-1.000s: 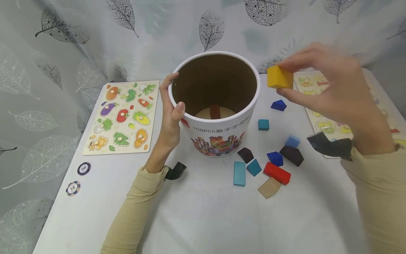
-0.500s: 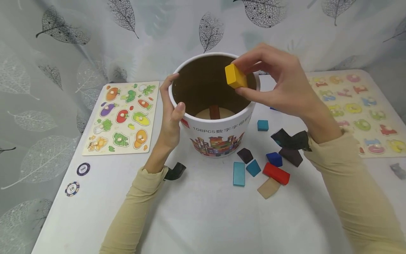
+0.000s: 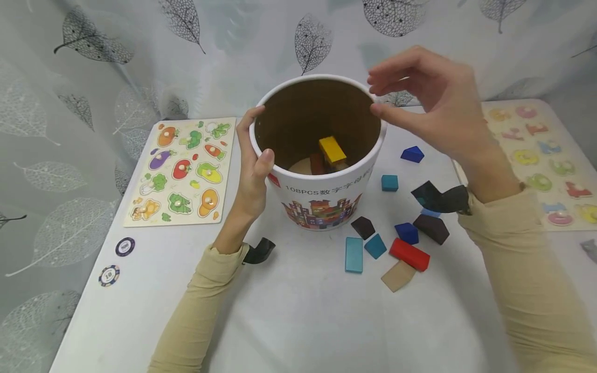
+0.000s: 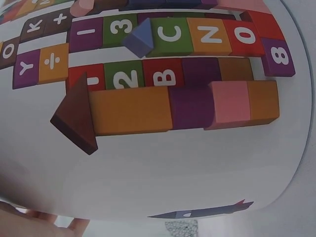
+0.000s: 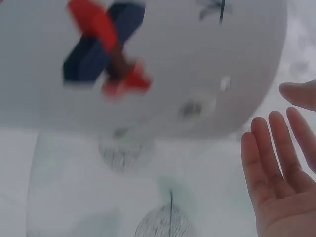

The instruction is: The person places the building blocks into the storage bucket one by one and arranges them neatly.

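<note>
A white printed bucket (image 3: 322, 189) stands upright on the table. My left hand (image 3: 252, 166) grips its left rim, thumb outside toward me and fingers over the far side of the edge. Inside the bucket a yellow block (image 3: 332, 149) shows above a brown block (image 3: 317, 163). My right hand (image 3: 434, 98) is in the air at the bucket's right rim, fingers and thumb apart with nothing between them. In the right wrist view the right hand's fingers (image 5: 276, 153) are spread beside the bucket's blurred side. The left wrist view is mostly filled by the bucket's printed wall (image 4: 173, 163).
Right of the bucket lie loose blocks: a red one (image 3: 410, 254), a light-blue one (image 3: 354, 255), a teal one (image 3: 389, 183) and several others. A vegetable puzzle board (image 3: 182, 173) is at left, another puzzle board (image 3: 550, 166) at right. Two poker chips (image 3: 125, 247) lie at left.
My right hand carried the yellow block leftward over the bucket and let it go; the block is now inside. The hand has drawn back right to the rim. The left hand keeps its grip.
</note>
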Demonstrator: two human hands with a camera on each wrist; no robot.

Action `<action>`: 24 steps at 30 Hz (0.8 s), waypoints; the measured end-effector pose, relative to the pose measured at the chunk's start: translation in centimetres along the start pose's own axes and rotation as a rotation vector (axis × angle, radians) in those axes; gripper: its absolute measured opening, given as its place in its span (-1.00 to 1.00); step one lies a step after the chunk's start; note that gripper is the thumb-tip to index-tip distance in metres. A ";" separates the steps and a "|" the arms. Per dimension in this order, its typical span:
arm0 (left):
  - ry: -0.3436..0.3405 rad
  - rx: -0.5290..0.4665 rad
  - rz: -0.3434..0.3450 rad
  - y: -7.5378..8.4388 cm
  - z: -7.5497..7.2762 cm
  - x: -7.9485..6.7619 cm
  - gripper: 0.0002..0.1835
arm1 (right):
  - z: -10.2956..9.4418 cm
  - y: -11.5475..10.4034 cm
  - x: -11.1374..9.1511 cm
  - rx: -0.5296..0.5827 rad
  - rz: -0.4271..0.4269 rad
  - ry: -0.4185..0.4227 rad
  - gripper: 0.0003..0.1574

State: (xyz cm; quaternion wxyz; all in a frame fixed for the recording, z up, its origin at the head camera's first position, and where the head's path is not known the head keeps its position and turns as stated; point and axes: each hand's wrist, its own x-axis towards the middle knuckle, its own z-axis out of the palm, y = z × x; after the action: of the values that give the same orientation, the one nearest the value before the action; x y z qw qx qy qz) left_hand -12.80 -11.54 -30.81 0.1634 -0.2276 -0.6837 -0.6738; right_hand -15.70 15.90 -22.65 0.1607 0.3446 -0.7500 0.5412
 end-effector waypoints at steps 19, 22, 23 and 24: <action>0.005 0.018 -0.001 0.0 -0.2 0.0 0.13 | -5.1 12.6 -6.5 -0.471 0.570 -0.397 -0.53; 0.004 0.019 -0.004 0.0 -0.2 -0.1 0.14 | -5.2 13.5 -7.2 -0.474 0.584 -0.399 -0.57; 0.004 0.013 -0.005 0.0 -0.2 -0.1 0.14 | -5.2 13.7 -7.4 -0.478 0.588 -0.394 -0.59; 0.001 0.009 -0.006 0.0 -0.2 -0.1 0.14 | -5.2 13.9 -7.6 -0.486 0.590 -0.390 -0.61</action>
State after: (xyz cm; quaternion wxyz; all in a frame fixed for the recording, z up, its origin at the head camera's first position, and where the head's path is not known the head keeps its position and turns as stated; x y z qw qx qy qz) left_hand -12.75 -11.75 -30.87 0.1629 -0.2244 -0.6872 -0.6715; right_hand -20.60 25.79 -35.14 -0.0692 0.1631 -0.9386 0.2962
